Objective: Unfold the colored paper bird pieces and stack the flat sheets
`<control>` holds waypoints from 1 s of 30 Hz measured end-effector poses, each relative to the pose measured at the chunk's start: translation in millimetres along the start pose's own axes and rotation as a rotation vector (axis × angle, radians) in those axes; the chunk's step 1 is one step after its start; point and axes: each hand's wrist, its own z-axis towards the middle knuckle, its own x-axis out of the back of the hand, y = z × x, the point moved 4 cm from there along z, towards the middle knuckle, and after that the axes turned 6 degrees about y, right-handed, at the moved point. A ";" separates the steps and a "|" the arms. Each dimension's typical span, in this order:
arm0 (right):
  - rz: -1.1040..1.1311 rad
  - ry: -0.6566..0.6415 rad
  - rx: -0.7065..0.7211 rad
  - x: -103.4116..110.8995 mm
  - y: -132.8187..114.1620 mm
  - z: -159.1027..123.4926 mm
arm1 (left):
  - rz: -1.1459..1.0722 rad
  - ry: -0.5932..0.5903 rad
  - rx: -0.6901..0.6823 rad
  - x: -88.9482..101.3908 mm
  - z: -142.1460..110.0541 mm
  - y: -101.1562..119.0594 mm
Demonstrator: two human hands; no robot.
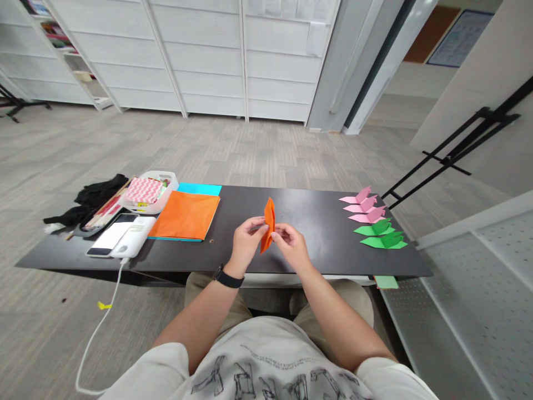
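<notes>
A folded piece of orange paper (270, 216), narrow and pointed at both ends, is held upright above the dark table. My left hand (249, 240) pinches its left side between thumb and fingers. From the other side, my right hand (290, 242) grips its right edge near the middle. On the right of the table stand folded paper cranes in a row, several in all: pink paper cranes (363, 209) farther back and green paper cranes (383, 240) nearer. A stack of orange paper sheets (187, 215) lies left of my hands.
Left on the dark table (328, 244) are a white plastic basket (169, 191), a phone (112, 234) beside a white device (134, 236) with a cable, a tray of pencils and sticks (106, 216), and black cloth (97, 191). Blue paper (200, 189) shows under the orange stack.
</notes>
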 end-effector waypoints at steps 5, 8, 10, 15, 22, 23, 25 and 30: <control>-0.102 0.096 0.078 0.5 -6.2 1.4 | 0.054 0.014 -0.042 -0.4 -1.6 7.2; -0.155 0.113 0.134 3.6 -12.2 2.5 | 0.044 -0.091 -0.014 -3.3 -5.3 13.0; -0.201 0.129 0.171 5.3 -15.4 2.2 | 0.023 -0.167 0.003 -6.4 -9.1 15.2; -0.289 0.085 0.251 6.0 -22.1 0.5 | 0.036 -0.197 0.011 -6.7 -12.4 12.4; -0.172 -0.176 0.321 21.1 -34.2 4.9 | 0.125 -0.363 -0.028 2.8 -6.3 19.1; -0.150 -0.227 0.307 22.3 -33.7 5.8 | 0.144 -0.377 -0.035 4.3 -5.7 20.1; -0.114 -0.265 0.274 24.6 -31.1 8.0 | 0.148 -0.379 -0.039 6.7 -4.6 20.6; -0.128 -0.160 0.291 25.6 -27.8 11.5 | 0.063 -0.375 0.005 5.0 -5.0 14.3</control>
